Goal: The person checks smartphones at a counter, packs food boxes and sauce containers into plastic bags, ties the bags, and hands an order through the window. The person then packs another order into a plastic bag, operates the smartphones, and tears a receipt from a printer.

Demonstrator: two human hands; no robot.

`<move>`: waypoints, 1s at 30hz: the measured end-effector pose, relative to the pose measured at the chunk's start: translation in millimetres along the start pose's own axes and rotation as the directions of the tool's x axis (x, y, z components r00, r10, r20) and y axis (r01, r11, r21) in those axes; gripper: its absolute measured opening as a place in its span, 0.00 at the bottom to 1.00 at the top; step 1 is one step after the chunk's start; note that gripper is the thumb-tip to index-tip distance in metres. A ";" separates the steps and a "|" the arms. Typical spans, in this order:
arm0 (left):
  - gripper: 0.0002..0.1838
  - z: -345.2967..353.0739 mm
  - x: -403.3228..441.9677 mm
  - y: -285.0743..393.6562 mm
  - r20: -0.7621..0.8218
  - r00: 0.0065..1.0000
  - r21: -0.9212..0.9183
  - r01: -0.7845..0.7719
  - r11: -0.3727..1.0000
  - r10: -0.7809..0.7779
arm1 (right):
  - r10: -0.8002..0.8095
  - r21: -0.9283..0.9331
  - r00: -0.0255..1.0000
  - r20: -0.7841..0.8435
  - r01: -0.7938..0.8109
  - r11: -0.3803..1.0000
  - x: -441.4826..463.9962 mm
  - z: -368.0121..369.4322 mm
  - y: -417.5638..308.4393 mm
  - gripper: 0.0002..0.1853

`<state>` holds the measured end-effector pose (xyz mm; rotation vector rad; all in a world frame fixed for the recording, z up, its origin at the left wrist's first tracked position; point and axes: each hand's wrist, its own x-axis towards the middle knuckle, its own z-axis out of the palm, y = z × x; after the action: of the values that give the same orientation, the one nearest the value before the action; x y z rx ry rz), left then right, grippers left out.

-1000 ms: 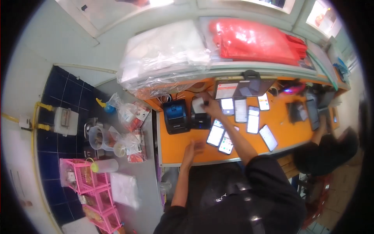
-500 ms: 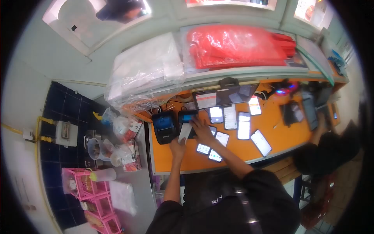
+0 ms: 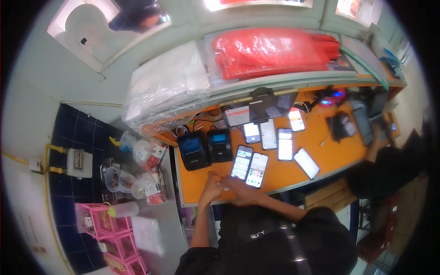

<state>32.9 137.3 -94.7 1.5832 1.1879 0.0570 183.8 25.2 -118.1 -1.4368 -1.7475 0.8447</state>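
Observation:
My left hand (image 3: pixel 211 189) and my right hand (image 3: pixel 244 191) meet over the front edge of the orange desk (image 3: pixel 192 181). Both have their fingers closed together, and a small white bit of a paper slip (image 3: pixel 225 187) shows between them; the rest of it is hidden. Behind them stand two black receipt printers, a larger one (image 3: pixel 193 153) on the left and a smaller one (image 3: pixel 220 149) beside it. Just right of the hands lie a phone (image 3: pixel 241 162) with a lit screen and a white-screened phone (image 3: pixel 257 170).
Several more phones (image 3: pixel 285 144) lie below a monitor (image 3: pixel 259 110). A shelf above holds plastic-wrapped white packs (image 3: pixel 167 78) and red bags (image 3: pixel 275 52). At right, another person's arm (image 3: pixel 375 145) reaches toward a dark tablet (image 3: pixel 363 126). Pink baskets (image 3: pixel 107 220) stand left.
Both hands have drawn back from the smaller printer toward the desk's front edge and come together. The white slip, seen long at the printer, is now mostly hidden in the fingers.

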 end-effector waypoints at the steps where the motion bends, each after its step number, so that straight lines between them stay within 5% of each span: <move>1: 0.26 6.8 4.8 7.6 0.107 0.994 -0.101 0.004 0.995 0.007 | 0.039 0.062 0.999 -0.033 -0.037 0.997 -5.9 -1.4 -1.6 0.30; 3: 0.23 21.2 14.1 20.1 0.212 0.977 -0.197 0.020 0.980 0.022 | 0.267 0.176 0.926 -0.267 -0.225 0.958 -9.7 -5.4 1.2 0.23; 4: 0.23 28.6 21.5 26.2 0.216 0.973 -0.408 0.009 0.913 0.087 | 0.267 0.178 0.925 -0.270 -0.224 0.958 -13.0 -5.8 8.0 0.23; 5: 0.23 30.9 30.2 32.5 0.206 0.967 -0.597 0.001 0.802 0.152 | 0.457 0.337 0.836 -0.302 -0.355 0.872 -16.4 -6.6 19.8 0.20; 6: 0.21 27.7 40.1 43.6 0.143 0.972 -0.518 -0.085 0.851 0.184 | 0.631 0.491 0.716 -0.299 -0.452 0.745 -21.1 -7.0 34.1 0.18; 7: 0.20 24.5 51.9 58.6 0.083 0.971 -0.431 -0.169 0.886 0.225 | 0.629 0.491 0.714 -0.307 -0.447 0.748 -27.9 -6.5 52.5 0.18; 8: 0.20 25.6 59.9 73.9 -0.179 0.914 -0.213 -0.397 0.893 0.364 | 0.619 0.497 0.714 -0.328 -0.427 0.756 -38.8 -3.8 73.3 0.16; 11: 0.19 22.5 87.5 120.5 -0.574 0.382 0.404 -0.637 0.656 0.724 | 0.601 0.430 0.718 -0.350 -0.447 0.784 -76.5 -0.3 106.7 0.14; 12: 0.19 18.8 100.3 128.5 -0.583 0.382 0.400 -0.634 0.662 0.717 | 0.590 0.356 0.726 -0.353 -0.479 0.802 -84.3 -0.7 109.9 0.14; 15: 0.19 -1.0 128.1 139.4 -0.468 0.173 0.682 -0.553 0.479 0.867 | 0.617 0.418 0.713 -0.333 -0.475 0.774 -102.1 -16.8 84.6 0.15; 17: 0.23 -11.7 131.6 144.1 -0.379 0.598 0.397 -0.584 0.708 0.706 | 0.629 0.458 0.697 -0.346 -0.459 0.761 -118.9 -12.7 88.4 0.16; 18: 0.23 -13.3 136.9 140.6 -0.384 0.594 0.399 -0.583 0.707 0.707 | 0.669 0.505 0.644 -0.372 -0.464 0.728 -125.4 -7.7 94.5 0.15; 20: 0.21 -11.6 150.5 129.1 -0.451 0.386 0.523 -0.616 0.589 0.805 | 0.708 0.555 0.585 -0.396 -0.461 0.692 -132.4 -6.4 99.7 0.14; 21: 0.21 -10.1 142.8 132.6 -0.450 0.386 0.523 -0.617 0.587 0.806 | 0.758 0.663 0.553 -0.345 -0.428 0.614 -135.4 -7.2 100.2 0.14; 23: 0.21 -5.4 119.4 142.2 -0.362 0.557 0.428 -0.613 0.664 0.747 | 0.804 0.760 0.522 -0.285 -0.388 0.521 -140.4 -9.0 97.3 0.13; 25: 0.24 2.3 124.0 134.4 -0.354 0.524 0.472 -0.615 0.632 0.775 | 0.742 0.768 0.587 -0.325 -0.294 0.569 -137.4 -19.1 84.8 0.20; 30: 0.35 7.8 130.9 129.5 -0.336 0.503 0.524 -0.603 0.602 0.796 | 0.677 0.773 0.568 -0.468 -0.107 0.625 -116.8 -41.5 42.8 0.35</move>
<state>185.8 236.6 -67.6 2.4097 0.8644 0.9723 256.1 -80.8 -145.4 -1.3851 -0.3478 0.8385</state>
